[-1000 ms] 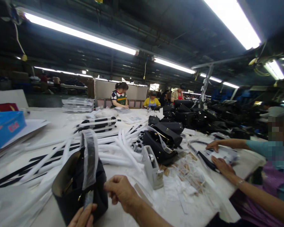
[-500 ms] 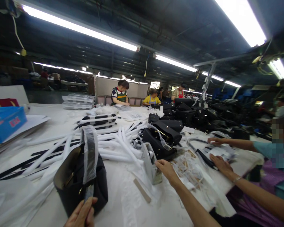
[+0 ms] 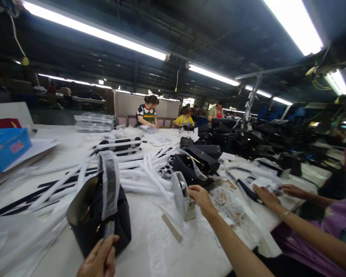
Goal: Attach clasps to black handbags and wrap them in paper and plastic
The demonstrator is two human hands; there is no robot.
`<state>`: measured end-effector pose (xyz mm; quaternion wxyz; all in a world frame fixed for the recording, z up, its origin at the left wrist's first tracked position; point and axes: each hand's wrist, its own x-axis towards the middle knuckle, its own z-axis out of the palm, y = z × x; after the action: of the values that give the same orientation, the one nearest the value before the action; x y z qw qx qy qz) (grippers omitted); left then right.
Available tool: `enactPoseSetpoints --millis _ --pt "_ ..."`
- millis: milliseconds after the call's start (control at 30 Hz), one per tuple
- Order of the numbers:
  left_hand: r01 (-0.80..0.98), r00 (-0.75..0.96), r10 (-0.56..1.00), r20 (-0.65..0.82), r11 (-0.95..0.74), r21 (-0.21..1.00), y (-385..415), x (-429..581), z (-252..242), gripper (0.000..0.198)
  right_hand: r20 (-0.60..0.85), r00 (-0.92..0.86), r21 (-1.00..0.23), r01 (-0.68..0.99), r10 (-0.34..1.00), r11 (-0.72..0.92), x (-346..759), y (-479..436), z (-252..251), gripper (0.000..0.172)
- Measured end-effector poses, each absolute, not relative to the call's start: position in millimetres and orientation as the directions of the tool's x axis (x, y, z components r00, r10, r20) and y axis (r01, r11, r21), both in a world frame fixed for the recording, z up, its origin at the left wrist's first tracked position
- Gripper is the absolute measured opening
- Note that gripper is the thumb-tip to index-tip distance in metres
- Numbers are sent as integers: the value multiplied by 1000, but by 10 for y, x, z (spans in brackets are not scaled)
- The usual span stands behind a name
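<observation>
A black handbag [image 3: 119,215] stands at the lower left of the table, its handle [image 3: 110,184] wrapped in clear plastic. At the base of that handle, my left hand [image 3: 99,256] pinches the strap end. My right hand [image 3: 202,200] reaches to a pale tape dispenser [image 3: 182,196], fingertips together at its right side near the roll; whether they grip tape is too small to make out. A flat grey-brown strip [image 3: 172,227] lies in front of the dispenser.
White wrapped straps [image 3: 144,188] spread behind the handbag. More black bags [image 3: 196,163] pile up toward the back right. A blue box [image 3: 8,150] sits at left. A co-worker's hands [image 3: 266,198] work close on the right.
The co-worker on the right has leaned back, and one of their hands has moved nearer the table's edge. My right hand has risen slightly at the dispenser; my left hand keeps its hold.
</observation>
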<state>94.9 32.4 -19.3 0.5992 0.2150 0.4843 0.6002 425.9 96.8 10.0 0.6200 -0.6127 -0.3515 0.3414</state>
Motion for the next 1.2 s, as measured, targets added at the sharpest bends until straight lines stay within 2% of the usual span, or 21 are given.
enactPoseSetpoints --millis 167,333,500,633,833,900,1000,1100,1200 --pt "-524 -196 926 -322 178 833 304 945 -161 67 18 525 -994 -82 851 72 4252 774 219 40" --pt "-523 -185 933 -309 172 834 274 930 -154 61 -166 465 -974 -215 869 -71 4260 403 39 42" --pt "-535 -189 930 -314 171 827 275 937 -154 59 -330 424 -933 -284 844 -222 4240 314 -200 34" --pt "-541 -192 927 -322 174 823 279 940 -134 59 -327 440 -942 -221 837 -252 4273 403 -292 26" --pt "-518 -193 930 -313 174 837 230 942 -114 56 -223 409 -964 40 885 -261 4336 317 -314 22" --pt "-497 -193 937 -291 162 852 224 963 -123 53 -175 333 -963 136 926 -231 4221 301 -187 22" --pt "-469 -196 949 -246 130 874 228 999 -156 50 -115 105 -952 271 988 -140 3786 333 149 26" --pt "-444 -190 953 -235 130 887 216 1017 -181 49 -131 -155 -952 294 979 -81 3142 395 505 26" --pt "-427 -191 955 -228 129 895 188 1009 -177 47 -133 -322 -953 300 937 -32 2549 490 689 21"
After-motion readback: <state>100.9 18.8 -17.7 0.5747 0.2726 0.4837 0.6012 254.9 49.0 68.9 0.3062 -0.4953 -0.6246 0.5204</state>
